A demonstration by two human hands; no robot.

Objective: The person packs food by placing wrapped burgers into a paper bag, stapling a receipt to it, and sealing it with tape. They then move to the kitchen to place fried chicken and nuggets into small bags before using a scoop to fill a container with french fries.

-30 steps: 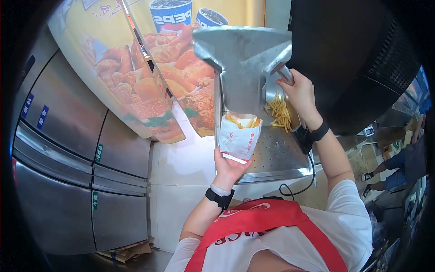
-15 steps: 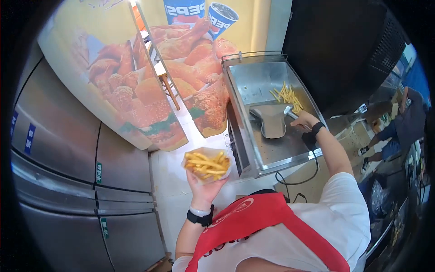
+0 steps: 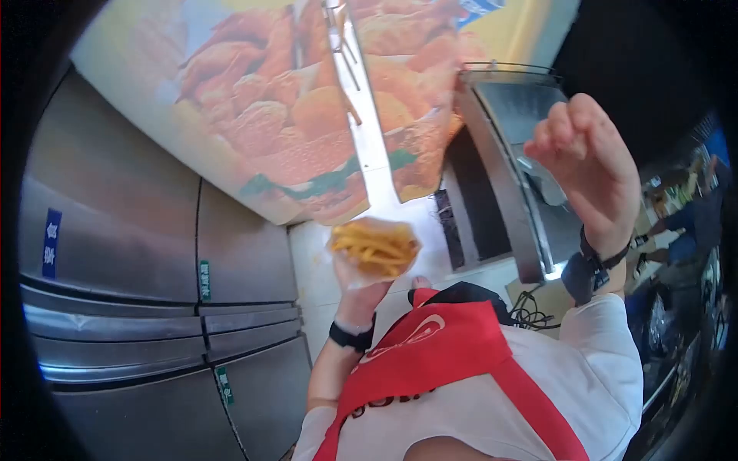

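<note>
A paper bag of fries (image 3: pixel 374 247) sits in my left hand (image 3: pixel 360 286), with its fingers wrapped round the bag from below. Fries fill its opening. My right hand (image 3: pixel 588 165) is raised in front of the metal fry station (image 3: pixel 511 184), its fingers curled loosely and apart, with nothing in it. Part of the metal scoop (image 3: pixel 547 184) shows in the station's tray behind my right hand. The fries in the tray are hidden from view.
Steel refrigerator doors (image 3: pixel 115 192) stand on the left. Printed panels (image 3: pixel 307 115) with food pictures are ahead. Black cables (image 3: pixel 530 311) lie on the floor below the station. Another person (image 3: pixel 688 223) is at the far right.
My right hand has let go of the scoop and risen toward the camera. The view has turned left, so the station appears farther right. My left hand still holds the bag of fries.
</note>
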